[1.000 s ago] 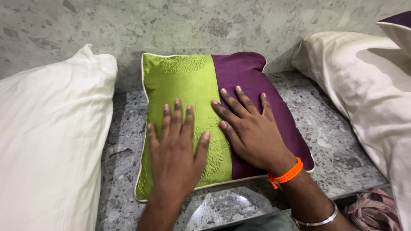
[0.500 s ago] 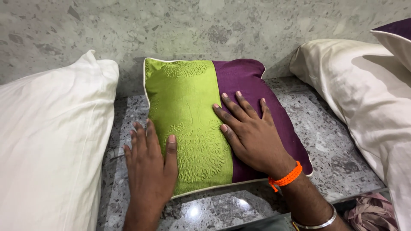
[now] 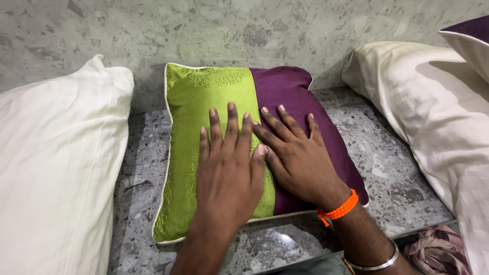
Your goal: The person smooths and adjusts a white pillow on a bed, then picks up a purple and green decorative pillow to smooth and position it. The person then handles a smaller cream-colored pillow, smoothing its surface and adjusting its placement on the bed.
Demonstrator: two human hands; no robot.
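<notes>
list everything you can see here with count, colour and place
square satin cushion: 1, lime green and purple with pale piping, flat at centre of the ledge
plain fabric pillows: 2, cream, one far left, one at right
speckled stone ledge: 1, grey, under the cushion
stone wall: 1, grey, behind
second purple cushion: 1, top right corner
crumpled cloth: 1, mauve, bottom right
left hand: 1, flat on the green half
right hand: 1, flat on the purple half, orange wrist thread, silver bangle
</notes>
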